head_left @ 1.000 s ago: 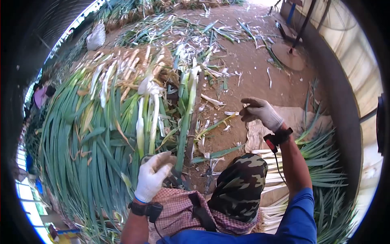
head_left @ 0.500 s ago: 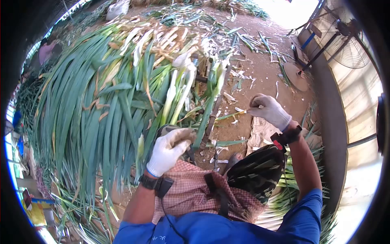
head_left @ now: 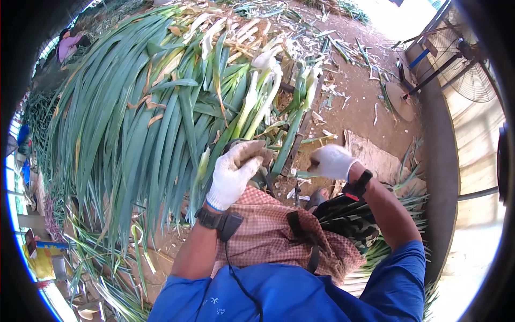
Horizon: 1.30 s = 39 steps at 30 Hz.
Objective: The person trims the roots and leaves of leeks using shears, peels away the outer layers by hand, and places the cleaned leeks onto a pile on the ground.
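Observation:
My left hand, in a white glove soiled at the fingers, is at the near edge of a large heap of green onions. Its fingers curl toward the thumb, and whatever may be between them cannot be made out. My right hand, also gloved, is to the right of the heap, above the ground. It looks curled, but motion smears its fingers. Between and beyond the hands, several thick stalks with white bases lie on the heap's right side, by a dark bar.
A checkered cloth covers my lap. More green onions lie by my right leg. A flattened brown sheet is on the ground, with peeled scraps about. A standing fan is by the right wall. Another person is at far left.
My right hand has moved down and left, closer to my left hand. The view has shifted, so the heap sits further right. The left hand keeps its curled shape.

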Available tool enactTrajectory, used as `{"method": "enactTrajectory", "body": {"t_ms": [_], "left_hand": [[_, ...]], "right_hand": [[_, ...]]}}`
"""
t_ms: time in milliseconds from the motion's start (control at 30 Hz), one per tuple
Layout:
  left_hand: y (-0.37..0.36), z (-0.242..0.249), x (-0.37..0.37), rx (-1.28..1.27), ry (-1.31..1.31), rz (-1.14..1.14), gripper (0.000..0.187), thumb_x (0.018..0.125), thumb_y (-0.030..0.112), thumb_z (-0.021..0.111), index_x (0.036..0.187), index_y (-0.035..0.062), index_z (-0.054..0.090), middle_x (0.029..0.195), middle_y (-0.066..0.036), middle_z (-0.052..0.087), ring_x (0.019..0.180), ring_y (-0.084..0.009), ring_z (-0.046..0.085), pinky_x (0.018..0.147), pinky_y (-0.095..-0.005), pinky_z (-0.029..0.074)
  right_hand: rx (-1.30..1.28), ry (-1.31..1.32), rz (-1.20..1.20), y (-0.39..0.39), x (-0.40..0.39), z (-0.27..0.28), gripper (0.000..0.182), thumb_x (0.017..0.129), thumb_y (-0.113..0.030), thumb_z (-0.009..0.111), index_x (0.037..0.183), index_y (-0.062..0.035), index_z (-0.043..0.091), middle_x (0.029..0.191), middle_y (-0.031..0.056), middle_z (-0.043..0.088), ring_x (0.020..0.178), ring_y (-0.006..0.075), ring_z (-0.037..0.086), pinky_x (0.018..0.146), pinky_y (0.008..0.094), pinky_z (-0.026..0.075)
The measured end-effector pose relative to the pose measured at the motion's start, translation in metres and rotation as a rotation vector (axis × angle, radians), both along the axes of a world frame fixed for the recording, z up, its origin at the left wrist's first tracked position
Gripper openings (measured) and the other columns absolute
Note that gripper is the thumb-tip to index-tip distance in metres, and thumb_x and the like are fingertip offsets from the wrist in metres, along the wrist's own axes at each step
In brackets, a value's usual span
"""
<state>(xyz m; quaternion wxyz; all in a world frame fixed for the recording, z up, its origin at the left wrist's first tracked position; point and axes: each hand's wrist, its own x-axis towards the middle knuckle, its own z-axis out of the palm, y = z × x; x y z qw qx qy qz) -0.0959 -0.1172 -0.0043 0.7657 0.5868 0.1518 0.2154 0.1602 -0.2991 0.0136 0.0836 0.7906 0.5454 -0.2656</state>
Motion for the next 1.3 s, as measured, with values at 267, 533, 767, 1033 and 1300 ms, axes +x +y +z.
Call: {"method": "enactTrajectory", "body": {"t_ms": [267, 533, 767, 1033, 1300], "left_hand": [[-0.008, 0.006, -0.004, 0.169, 0.029, 0.008, 0.034, 0.104, 0.0, 0.066, 0.138, -0.0071, 0.068, 0.125, -0.015, 0.079, 0.117, -0.0198, 0.075, 0.105, -0.035, 0.058], [-0.019, 0.002, -0.002, 0.267, 0.05, -0.047, 0.038, 0.105, -0.001, 0.067, 0.143, -0.0063, 0.066, 0.125, -0.014, 0.079, 0.116, -0.0168, 0.074, 0.104, -0.0313, 0.059], [-0.053, 0.023, 0.005, 0.121, 0.166, -0.428, 0.036, 0.11, 0.018, 0.068, 0.139, -0.0031, 0.07, 0.123, -0.007, 0.079, 0.107, -0.0106, 0.07, 0.096, -0.0292, 0.057], [-0.075, 0.021, 0.058, -0.976, -0.348, -0.264, 0.056, 0.114, 0.051, 0.054, 0.15, 0.0088, 0.05, 0.144, -0.018, 0.066, 0.127, -0.0356, 0.069, 0.101, -0.0484, 0.059], [-0.085, 0.016, 0.053, -0.384, 0.056, -0.022, 0.032, 0.112, 0.032, 0.061, 0.118, 0.0006, 0.066, 0.103, -0.01, 0.076, 0.089, -0.0244, 0.076, 0.078, -0.0408, 0.063]], "right_hand": [[-0.14, 0.45, 0.266, -0.078, -0.072, -0.147, 0.039, 0.098, -0.038, 0.068, 0.117, -0.005, 0.078, 0.107, 0.0166, 0.082, 0.091, 0.0339, 0.078, 0.084, 0.0495, 0.059], [-0.156, 0.189, 0.126, -0.066, -0.052, -0.008, 0.035, 0.092, -0.036, 0.072, 0.107, -0.0068, 0.082, 0.102, 0.0191, 0.079, 0.09, 0.0427, 0.075, 0.083, 0.0503, 0.059], [0.455, 0.38, -0.36, -0.113, -0.075, 0.209, 0.039, 0.082, 0.001, 0.066, 0.119, 0.0006, 0.078, 0.072, 0.0123, 0.071, 0.07, 0.0141, 0.075, 0.064, 0.0316, 0.057], [0.361, 0.707, -0.128, -0.139, -0.076, 0.185, 0.048, 0.076, -0.001, 0.086, 0.123, 0.0007, 0.077, 0.092, 0.0112, 0.08, 0.074, 0.0224, 0.078, 0.072, 0.034, 0.061], [0.659, -0.163, 0.118, -0.049, -0.103, 0.099, 0.126, 0.058, -0.038, 0.104, 0.16, 0.0039, 0.042, 0.161, 0.036, 0.042, 0.144, 0.0567, 0.047, 0.116, 0.0562, 0.049]]}}
